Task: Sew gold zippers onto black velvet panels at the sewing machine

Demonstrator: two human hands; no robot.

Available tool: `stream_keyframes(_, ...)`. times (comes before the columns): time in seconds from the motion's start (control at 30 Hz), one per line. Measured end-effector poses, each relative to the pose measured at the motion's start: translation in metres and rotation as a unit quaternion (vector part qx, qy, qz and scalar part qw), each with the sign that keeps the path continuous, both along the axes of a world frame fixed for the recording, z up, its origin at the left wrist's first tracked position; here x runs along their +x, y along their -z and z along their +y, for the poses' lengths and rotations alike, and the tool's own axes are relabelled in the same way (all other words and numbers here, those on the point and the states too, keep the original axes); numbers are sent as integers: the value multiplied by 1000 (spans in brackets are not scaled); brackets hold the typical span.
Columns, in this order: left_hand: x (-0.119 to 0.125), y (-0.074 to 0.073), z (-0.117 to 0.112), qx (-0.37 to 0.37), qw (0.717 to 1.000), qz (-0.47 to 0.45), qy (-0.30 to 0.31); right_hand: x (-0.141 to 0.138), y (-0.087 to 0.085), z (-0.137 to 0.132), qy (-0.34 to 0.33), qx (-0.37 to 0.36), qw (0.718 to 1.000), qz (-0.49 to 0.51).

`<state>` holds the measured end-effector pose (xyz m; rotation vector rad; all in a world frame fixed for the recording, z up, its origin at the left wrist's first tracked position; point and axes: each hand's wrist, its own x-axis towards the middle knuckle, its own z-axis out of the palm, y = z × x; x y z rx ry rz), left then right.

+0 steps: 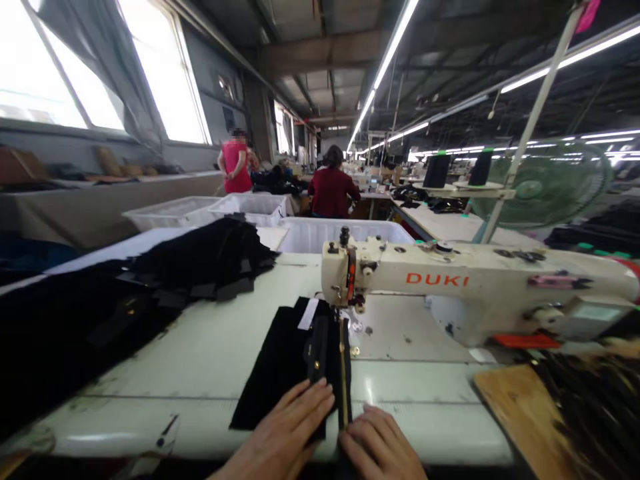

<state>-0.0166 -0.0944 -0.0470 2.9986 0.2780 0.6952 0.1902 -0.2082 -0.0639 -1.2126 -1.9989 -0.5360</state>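
Observation:
My left hand (pixel 285 433) lies with its fingers stretched out on a black fabric piece (pixel 270 373), just below a black strap (pixel 319 343) with a small gold stud. A white label (pixel 308 313) shows at the far end of the fabric. Along its right edge runs a black zipper (pixel 343 380) with gold teeth, its far end at the needle area of the DUKI sewing machine (pixel 390 277). My right hand (pixel 381 440) has its fingers bent and closed on the near end of the zipper; the fingertips are partly hidden.
Black fabric pieces (pixel 200 260) are heaped at the left. Thread snips (pixel 167 430) lie near the front edge. White plastic bins (pixel 340 230) stand behind the table. At the right are a wooden board (pixel 525 413) and piled zippers (pixel 595 400). Two people are farther back.

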Motion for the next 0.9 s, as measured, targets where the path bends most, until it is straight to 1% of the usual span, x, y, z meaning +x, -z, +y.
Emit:
stream_keyframes(0.03,-2,-4,-5,-44,999,17,-22,0,-9,-4,-7,-42,999,16)
stream_keyframes(0.1,-4,-10,-10,-92,995,31,-35,-1,-21,-10,-15,-89,995,49)
stream_keyframes(0.17,-5,-11,-12,-99,994,33,-33,-3,-25,-13,-17,-116,990,77)
stream_keyframes(0.23,-3,-9,-12,-81,996,35,-26,-6,-24,-14,-19,-126,987,93)
stream_keyframes(0.4,2,-7,-14,-25,999,44,-14,-8,-15,-15,-11,-112,989,100)
stream_keyframes(0.6,4,-11,-15,-9,998,63,-10,-11,-17,-13,-3,-93,991,93)
stream_keyframes(0.73,4,-12,-13,-39,997,72,-6,-11,-20,-11,-7,-79,994,79)
stream_keyframes(0.83,2,-17,-10,-95,992,86,-3,-11,-20,-8,-3,-63,996,57)
stream_keyframes(0.9,0,-22,-6,-137,986,100,-3,-10,-18,-5,2,-38,999,37)
